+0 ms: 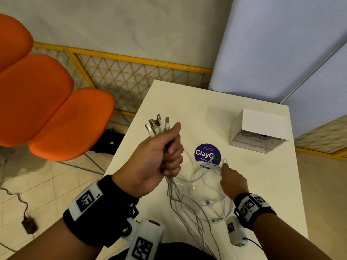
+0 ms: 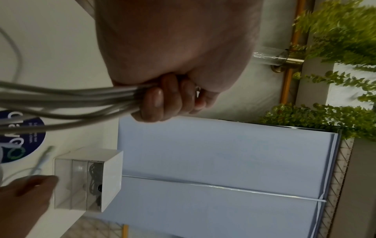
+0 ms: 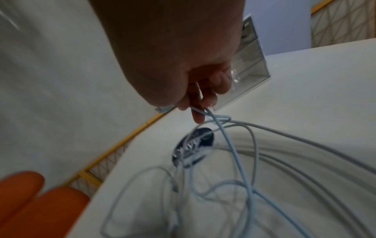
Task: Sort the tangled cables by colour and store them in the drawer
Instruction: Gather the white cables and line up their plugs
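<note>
left hand [image 1: 157, 156] grips white cables [image 1: 159, 126] | right hand [image 1: 233, 180] pinches cable loop [image 3: 221, 119]

Both forearms are bare, and each wrist carries a wide black fabric band [image 1: 105, 209] wrapped snugly round it. On the left band sits a white rectangular tag [image 1: 86, 200] printed with a black square code marker and a small mark beside it. Below that wrist a white rounded camera housing [image 1: 144, 239] juts out, fixed by a metal screw joint, with another black code marker on its face. The right wrist band [image 1: 253, 209] bears a white strip of several small code markers in a row, and a smaller white housing [image 1: 234, 231] hangs under it, trailing a thin black cable [image 1: 253, 243]
</note>
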